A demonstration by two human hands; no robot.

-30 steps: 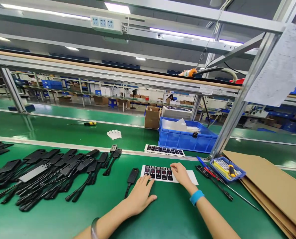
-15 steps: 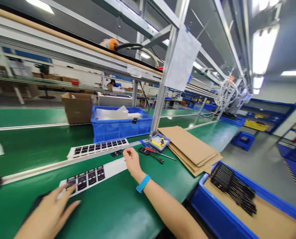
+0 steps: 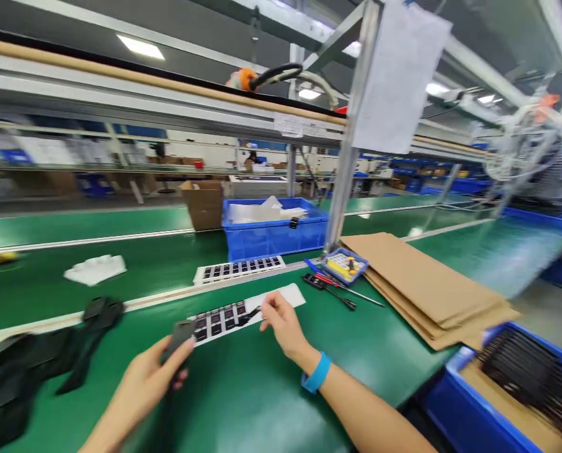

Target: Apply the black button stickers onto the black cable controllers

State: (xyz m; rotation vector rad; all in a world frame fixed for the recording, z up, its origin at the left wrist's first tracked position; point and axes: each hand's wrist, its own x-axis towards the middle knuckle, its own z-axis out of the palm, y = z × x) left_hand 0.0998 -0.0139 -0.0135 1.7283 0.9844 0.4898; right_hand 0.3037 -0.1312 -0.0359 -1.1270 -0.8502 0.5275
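My left hand point(image 3: 155, 371) is closed around a flat black device point(image 3: 179, 336), with a dark strip hanging blurred below it. Behind it lies a white sheet of black labels point(image 3: 214, 322), its right end bare backing. Over that sheet my right hand point(image 3: 281, 321), a blue band on the wrist, has thumb and fingertips pinched on a small black label point(image 3: 248, 316), which slants down to the left. A second label sheet point(image 3: 238, 269) lies farther back, before the blue bin. Right of my right hand is a small black device with a short cable point(image 3: 316, 281).
Several black pieces point(image 3: 39, 358) lie at the left. A blue bin point(image 3: 275, 236) with white papers, a small tray point(image 3: 347, 264), a screwdriver point(image 3: 356, 292) and cardboard sheets point(image 3: 422, 277) sit near a metal post point(image 3: 351, 157). A blue crate point(image 3: 488, 402) holds black devices at the right.
The view has swung left. My left hand has risen from the label sheet and now shows the black device in its grip. My right hand has come back over the sheet, with a black label at its fingertips.
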